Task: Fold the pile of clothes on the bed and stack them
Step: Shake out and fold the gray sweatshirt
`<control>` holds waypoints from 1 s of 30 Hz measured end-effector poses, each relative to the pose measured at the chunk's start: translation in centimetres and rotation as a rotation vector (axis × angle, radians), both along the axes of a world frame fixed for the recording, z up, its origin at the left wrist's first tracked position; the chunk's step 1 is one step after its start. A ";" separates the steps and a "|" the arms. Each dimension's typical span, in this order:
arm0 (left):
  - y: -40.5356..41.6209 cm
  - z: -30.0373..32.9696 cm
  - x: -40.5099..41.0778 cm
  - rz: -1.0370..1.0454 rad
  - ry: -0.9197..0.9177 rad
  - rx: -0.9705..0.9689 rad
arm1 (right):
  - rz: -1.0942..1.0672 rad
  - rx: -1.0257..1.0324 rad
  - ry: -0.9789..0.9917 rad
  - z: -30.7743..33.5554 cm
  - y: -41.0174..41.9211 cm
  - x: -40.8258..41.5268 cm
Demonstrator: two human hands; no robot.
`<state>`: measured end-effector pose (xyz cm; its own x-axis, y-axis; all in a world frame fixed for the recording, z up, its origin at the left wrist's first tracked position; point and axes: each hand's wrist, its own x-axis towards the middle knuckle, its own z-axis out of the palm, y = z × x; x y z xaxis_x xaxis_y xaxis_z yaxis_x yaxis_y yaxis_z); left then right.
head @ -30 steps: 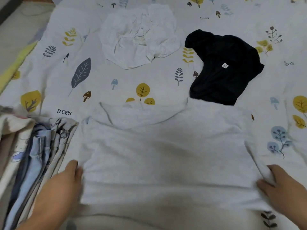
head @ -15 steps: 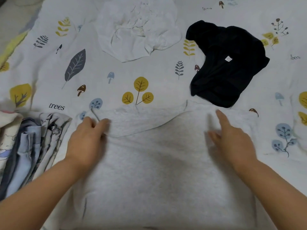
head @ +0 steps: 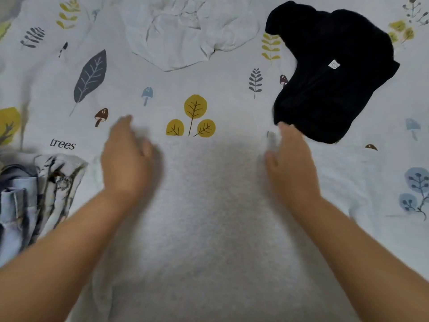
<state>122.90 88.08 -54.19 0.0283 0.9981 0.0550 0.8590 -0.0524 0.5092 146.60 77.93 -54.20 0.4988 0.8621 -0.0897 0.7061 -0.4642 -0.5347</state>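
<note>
A light grey garment [head: 209, 217] lies spread flat on the bed in front of me. My left hand [head: 126, 159] rests on its far left part with fingers stretched forward, blurred by motion. At the far right edge, my right hand [head: 291, 166] has a small raised bit of the grey fabric between thumb and fingers. A crumpled white garment [head: 185, 31] lies at the far middle. A crumpled black garment [head: 329, 73] sits at the far right, just beyond my right fingertips. A stack of folded clothes [head: 34, 201] stands at the left.
The bed sheet [head: 209, 89] is pale with printed leaves, trees and mushrooms and the word "trees". A strip of it shows between the grey garment and the two unfolded garments.
Both hands left the garment's near corners, carried its near part over, and slid forward to its far edge. The view moved closer to the bed.
</note>
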 end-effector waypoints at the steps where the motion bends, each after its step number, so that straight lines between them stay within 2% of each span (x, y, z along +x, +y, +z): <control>1: -2.0 -0.3 0.8 -0.164 0.075 0.047 | 0.126 -0.033 -0.083 -0.3 -1.1 -1.4; 3: -5.8 -1.5 1.3 -0.484 0.261 0.046 | 0.358 -0.172 -0.204 -1.3 -3.6 -3.3; 5: -7.3 -2.7 0.2 -0.628 0.411 -0.094 | 0.492 -0.333 -0.308 -2.9 -6.0 -3.3; 7: -7.3 -3.2 -1.2 -0.609 0.470 -0.212 | 0.463 -0.414 -0.380 -4.0 -8.1 -1.7; 9: -7.0 -3.4 -2.2 -0.536 0.535 -0.194 | 0.320 -0.475 -0.425 -4.0 -9.5 0.2; 13: -7.0 -2.4 -2.4 -0.338 0.631 -0.311 | 0.140 -0.566 -0.445 -2.8 -12.2 3.2; 15: -8.0 -1.5 -1.6 -0.337 0.577 -0.313 | 0.062 -0.540 -0.395 -1.4 -13.5 4.1; 18: -11.2 -0.5 -0.4 -0.460 0.476 -0.287 | -0.219 -0.361 -0.264 0.6 -15.5 4.6; 19: -12.4 -0.3 0.0 -0.497 0.467 -0.307 | -0.340 -0.322 -0.151 1.2 -16.2 4.7; 21: -14.6 -0.4 0.5 -0.539 0.489 -0.359 | -0.522 -0.382 0.115 1.9 -17.2 5.0; 23: -16.0 -0.5 0.7 -0.559 0.493 -0.392 | -0.556 -0.490 0.312 2.3 -17.8 5.4; 26: -16.9 -0.1 0.8 -0.569 0.444 -0.415 | -0.552 -0.476 0.520 3.0 -17.8 5.5; 28: -16.8 0.3 0.7 -0.556 0.362 -0.437 | -0.530 -0.431 0.586 4.0 -17.3 5.0; 30: -16.3 0.9 0.6 -0.548 0.255 -0.452 | -0.471 -0.375 0.549 5.1 -16.5 4.0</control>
